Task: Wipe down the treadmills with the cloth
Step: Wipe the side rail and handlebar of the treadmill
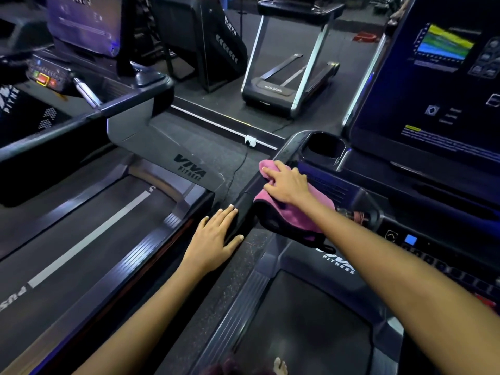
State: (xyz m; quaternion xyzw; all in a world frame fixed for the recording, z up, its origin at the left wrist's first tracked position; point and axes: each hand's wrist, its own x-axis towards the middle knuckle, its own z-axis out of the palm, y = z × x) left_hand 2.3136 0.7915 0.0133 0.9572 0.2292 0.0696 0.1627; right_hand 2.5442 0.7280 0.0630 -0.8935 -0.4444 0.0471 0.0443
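Looking down from the head cam, the right hand [288,182] is pressing the pink cloth [295,209] onto the left handrail [243,201] of the treadmill the person is standing on, just below the cup holder [326,147]. Fingers are lying mostly flat and spread over the cloth, probably so the whole pad is rubbing the rail; part of it is hanging over the edge. The left hand [216,236] is resting open on the same rail just beside it, holding nothing, looks like bracing. The neighbouring treadmill [108,226] is sitting to the left, apparently not being touched.
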